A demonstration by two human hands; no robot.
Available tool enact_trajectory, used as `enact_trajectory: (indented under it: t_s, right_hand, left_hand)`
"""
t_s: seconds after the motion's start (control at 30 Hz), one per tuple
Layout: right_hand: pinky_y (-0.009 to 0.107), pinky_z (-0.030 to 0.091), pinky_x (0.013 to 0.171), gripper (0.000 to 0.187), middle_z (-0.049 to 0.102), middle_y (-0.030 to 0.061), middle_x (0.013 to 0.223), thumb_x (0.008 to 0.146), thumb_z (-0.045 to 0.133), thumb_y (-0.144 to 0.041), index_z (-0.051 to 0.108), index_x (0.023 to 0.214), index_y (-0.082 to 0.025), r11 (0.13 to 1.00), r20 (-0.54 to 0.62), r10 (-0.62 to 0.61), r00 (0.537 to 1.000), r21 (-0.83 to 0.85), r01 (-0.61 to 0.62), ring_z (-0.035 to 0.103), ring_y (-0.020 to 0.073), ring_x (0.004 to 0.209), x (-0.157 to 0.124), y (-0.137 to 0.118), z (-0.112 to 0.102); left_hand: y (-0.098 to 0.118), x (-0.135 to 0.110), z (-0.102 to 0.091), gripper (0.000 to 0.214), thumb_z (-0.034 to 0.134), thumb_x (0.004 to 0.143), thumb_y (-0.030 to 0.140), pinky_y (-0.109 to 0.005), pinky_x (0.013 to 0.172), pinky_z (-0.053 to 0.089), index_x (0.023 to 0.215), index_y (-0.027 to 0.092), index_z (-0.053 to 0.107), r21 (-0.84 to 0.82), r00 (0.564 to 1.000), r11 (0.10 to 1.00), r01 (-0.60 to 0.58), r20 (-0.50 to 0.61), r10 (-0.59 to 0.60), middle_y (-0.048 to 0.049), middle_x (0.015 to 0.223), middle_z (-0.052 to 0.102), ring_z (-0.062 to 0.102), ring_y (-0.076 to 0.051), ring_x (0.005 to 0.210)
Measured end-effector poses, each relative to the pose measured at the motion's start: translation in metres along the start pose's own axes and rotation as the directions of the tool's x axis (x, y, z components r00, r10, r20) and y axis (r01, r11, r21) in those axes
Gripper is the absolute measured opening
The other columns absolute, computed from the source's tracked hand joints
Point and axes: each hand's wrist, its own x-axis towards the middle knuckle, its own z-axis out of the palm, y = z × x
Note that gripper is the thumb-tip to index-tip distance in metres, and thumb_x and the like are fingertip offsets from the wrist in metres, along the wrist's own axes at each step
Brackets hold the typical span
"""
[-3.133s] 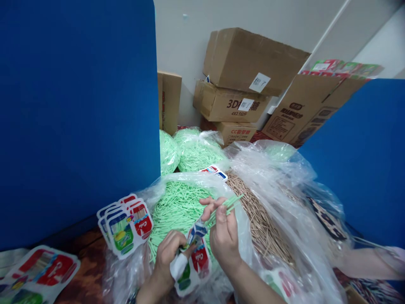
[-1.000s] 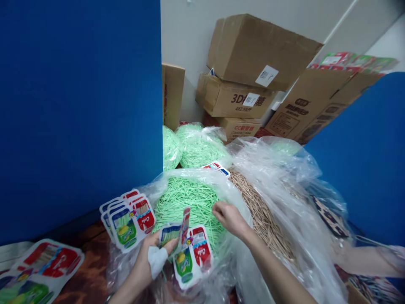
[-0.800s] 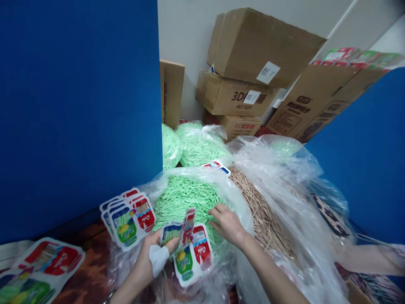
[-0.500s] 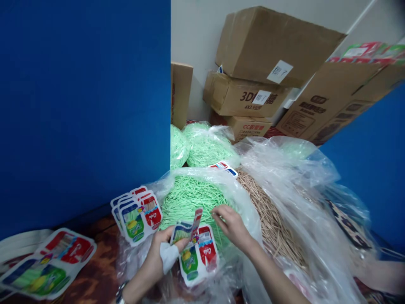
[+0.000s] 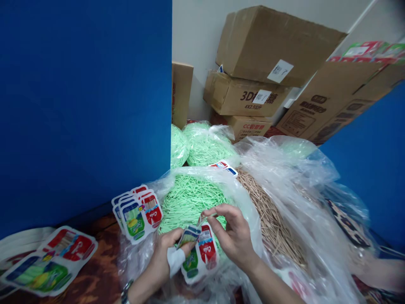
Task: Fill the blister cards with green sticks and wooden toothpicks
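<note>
My left hand [image 5: 163, 255], with a white wrap on its thumb, grips a small printed candy packet [image 5: 188, 234] that is bent and tilted. The thumb and index finger of my right hand [image 5: 233, 232] close on that packet's upper edge; the exact contact is partly hidden. Just beneath lies a flat Cola and Sprite packet [image 5: 209, 249], partly covered by my hands. Behind them, an opened clear bag holds a heap of thin green candy sticks [image 5: 193, 192]. To the left, several similar packets [image 5: 134, 217] lie fanned in a pile.
Brown sticks [image 5: 272, 215] fill another plastic bag on the right. Closed bags of green sticks [image 5: 209, 145] stand behind. Cardboard boxes [image 5: 247, 93] are stacked by the wall. A blue panel [image 5: 85, 105] borders the left, with another packet [image 5: 52, 261] low in front.
My right hand has moved left from above the green sticks to the held packet's upper edge, its fingers now pinching there. My left hand keeps its grip, with the packet slightly turned.
</note>
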Motion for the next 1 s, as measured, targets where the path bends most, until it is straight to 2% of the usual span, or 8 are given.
enact_trajectory:
  t_s: [0.23,0.3,0.4,0.47,0.67,1.0]
  right_hand:
    - [0.032,0.052,0.074,0.036,0.069,0.0026,0.091,0.081,0.06,-0.002,0.052,0.108,-0.024,0.958,0.155,-0.206,0.966,-0.17,0.232,0.061,0.0167,0.085,0.004,-0.002,0.005]
    - [0.036,0.051,0.08,0.027,0.068,0.0037,0.09,0.082,0.059,-0.005,0.055,0.102,-0.023,0.946,0.202,-0.203,0.958,-0.212,0.246,0.06,0.0181,0.088,0.004,-0.003,0.005]
    - [0.044,0.046,0.09,0.007,0.065,0.0083,0.103,0.084,0.059,-0.014,0.059,0.088,-0.02,0.936,0.268,-0.182,0.946,-0.247,0.25,0.056,0.023,0.101,0.005,-0.003,0.003]
    - [0.045,0.044,0.092,0.004,0.062,0.0094,0.11,0.085,0.058,-0.018,0.061,0.086,-0.02,0.942,0.312,-0.163,0.936,-0.233,0.241,0.054,0.0246,0.106,0.005,-0.004,0.001]
    - [0.042,0.045,0.093,0.012,0.062,0.008,0.106,0.084,0.06,-0.016,0.063,0.095,-0.021,0.962,0.323,-0.121,0.939,-0.195,0.191,0.055,0.0215,0.102,0.008,-0.008,0.001]
    - [0.043,0.048,0.09,0.023,0.064,0.0075,0.106,0.082,0.06,-0.014,0.062,0.103,-0.024,0.948,0.332,-0.206,0.92,-0.164,0.271,0.059,0.0212,0.098,0.007,-0.006,0.002]
  left_hand:
    - [0.005,-0.001,-0.001,0.02,0.06,0.083,0.027,-0.02,0.055,0.035,0.067,0.016,0.056,-0.149,0.997,0.988,0.029,0.073,-0.018,0.0037,0.063,0.049,0.043,-0.012,0.06]
    - [0.006,0.0,-0.002,0.02,0.06,0.083,0.027,-0.02,0.054,0.034,0.067,0.016,0.056,-0.164,0.996,0.985,0.044,0.088,-0.03,0.0038,0.064,0.049,0.042,-0.012,0.06]
    - [0.005,0.0,-0.002,0.018,0.061,0.082,0.026,-0.02,0.054,0.033,0.068,0.015,0.058,-0.123,0.996,0.992,0.039,0.084,-0.029,0.0038,0.063,0.048,0.042,-0.012,0.059]
    - [0.004,-0.001,-0.002,0.018,0.06,0.082,0.026,-0.02,0.053,0.032,0.067,0.015,0.058,-0.09,0.996,0.995,0.03,0.085,-0.022,0.004,0.062,0.047,0.041,-0.012,0.059]
    - [0.001,-0.002,-0.002,0.019,0.059,0.083,0.027,-0.02,0.054,0.032,0.068,0.016,0.056,-0.089,0.994,0.996,0.023,0.108,-0.014,0.0048,0.063,0.042,0.039,-0.011,0.06]
    - [0.012,0.0,-0.006,0.012,0.062,0.08,0.019,-0.019,0.055,0.033,0.068,0.016,0.059,-0.181,0.996,0.983,0.018,0.084,-0.003,0.005,0.063,0.045,0.039,-0.011,0.06]
